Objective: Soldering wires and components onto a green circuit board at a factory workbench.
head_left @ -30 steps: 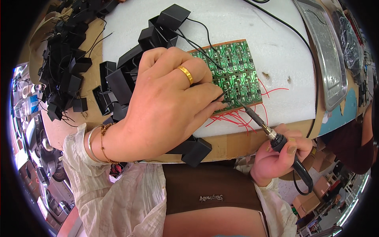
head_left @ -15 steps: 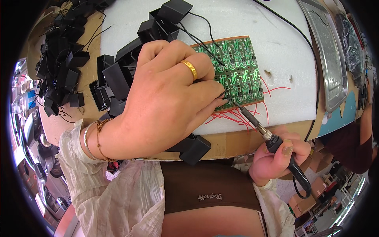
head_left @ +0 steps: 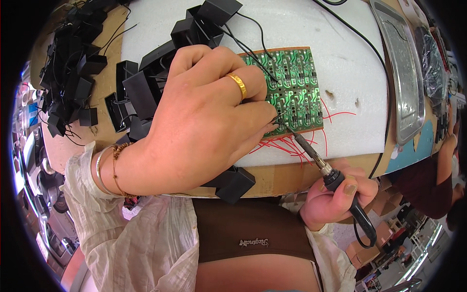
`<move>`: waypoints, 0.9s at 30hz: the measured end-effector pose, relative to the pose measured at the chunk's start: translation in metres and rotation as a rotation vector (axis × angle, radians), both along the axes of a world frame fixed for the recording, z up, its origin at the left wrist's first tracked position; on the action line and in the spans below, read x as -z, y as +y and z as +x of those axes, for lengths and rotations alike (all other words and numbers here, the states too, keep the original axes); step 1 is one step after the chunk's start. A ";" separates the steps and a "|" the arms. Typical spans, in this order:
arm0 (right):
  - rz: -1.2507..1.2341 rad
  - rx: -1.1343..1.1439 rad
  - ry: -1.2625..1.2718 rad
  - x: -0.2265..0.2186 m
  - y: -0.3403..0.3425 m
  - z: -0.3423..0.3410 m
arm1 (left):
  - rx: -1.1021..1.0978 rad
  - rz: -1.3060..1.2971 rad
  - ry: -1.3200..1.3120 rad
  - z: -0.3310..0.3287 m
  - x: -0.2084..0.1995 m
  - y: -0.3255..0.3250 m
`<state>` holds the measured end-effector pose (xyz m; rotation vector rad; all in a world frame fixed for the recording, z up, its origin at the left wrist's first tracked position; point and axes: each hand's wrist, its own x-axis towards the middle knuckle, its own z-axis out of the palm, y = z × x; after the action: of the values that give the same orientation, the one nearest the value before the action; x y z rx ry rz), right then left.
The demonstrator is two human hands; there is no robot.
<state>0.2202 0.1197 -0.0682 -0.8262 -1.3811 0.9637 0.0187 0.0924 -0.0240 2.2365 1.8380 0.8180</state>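
A green circuit board panel (head_left: 301, 90), divided into several repeated small boards, lies on a white foam sheet. Over its left part is my left hand (head_left: 209, 117), thumb and finger pinching a thin black wire (head_left: 279, 119) close to the panel's front edge. My right hand (head_left: 338, 197) grips a soldering iron (head_left: 312, 153) by its black handle. The iron's tip meets the panel beside the wire end; exact contact is too small to tell. Red wires (head_left: 287, 147) stick out from under the front and right edges. More black leads run to the panel from black plastic cases (head_left: 194, 31).
Loose black cases (head_left: 236, 185) sit at the table's front edge, and a heap of them (head_left: 73, 73) lies at the left. A metal tray (head_left: 401, 73) stands right of the foam sheet (head_left: 350, 136). A black cable (head_left: 360, 31) crosses the sheet. Another person's arm (head_left: 445, 163) shows at far right.
The whole view has shifted slightly. Both hands keep their holds, with the iron's tip still at the wire end on the panel.
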 end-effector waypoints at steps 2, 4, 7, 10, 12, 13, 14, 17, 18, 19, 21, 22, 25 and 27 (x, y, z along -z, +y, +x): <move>-0.001 0.004 -0.001 0.000 0.000 0.000 | -0.002 -0.001 0.010 0.000 0.001 0.000; 0.002 0.004 -0.007 0.001 0.000 0.002 | -0.002 -0.002 0.020 -0.001 0.001 0.000; 0.004 0.018 0.001 0.000 -0.001 0.001 | 0.003 0.012 0.007 -0.001 0.002 -0.001; 0.012 0.009 -0.002 0.001 0.000 0.001 | 0.005 0.007 -0.002 -0.001 0.003 -0.001; 0.010 0.009 0.005 0.003 0.000 0.002 | 0.007 0.027 -0.009 0.000 0.004 -0.001; 0.012 0.015 0.009 0.003 -0.001 0.002 | 0.006 0.028 -0.011 0.000 0.004 -0.001; 0.013 0.014 0.008 0.002 -0.001 0.002 | 0.008 0.018 -0.003 0.000 0.004 -0.001; 0.010 0.034 0.000 0.001 -0.001 0.000 | 0.015 0.013 -0.004 -0.001 0.003 -0.002; 0.015 0.046 0.006 0.001 -0.001 0.000 | 0.022 0.017 -0.010 -0.002 0.003 -0.002; 0.021 0.060 0.013 0.002 -0.001 0.000 | 0.021 0.018 -0.011 -0.002 0.003 -0.002; 0.020 0.040 0.011 0.001 0.000 0.000 | 0.028 0.011 -0.003 -0.002 0.002 -0.002; 0.018 0.023 0.010 0.002 0.001 0.000 | 0.029 0.011 -0.002 -0.002 0.003 -0.002; 0.007 0.025 0.013 0.001 0.001 -0.001 | 0.031 0.020 -0.005 -0.002 0.003 -0.002; 0.006 0.023 0.020 0.002 0.000 0.000 | 0.034 0.017 -0.004 -0.002 0.004 -0.002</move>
<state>0.2198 0.1202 -0.0699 -0.8243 -1.3536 0.9473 0.0163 0.0908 -0.0277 2.2685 1.7930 0.8346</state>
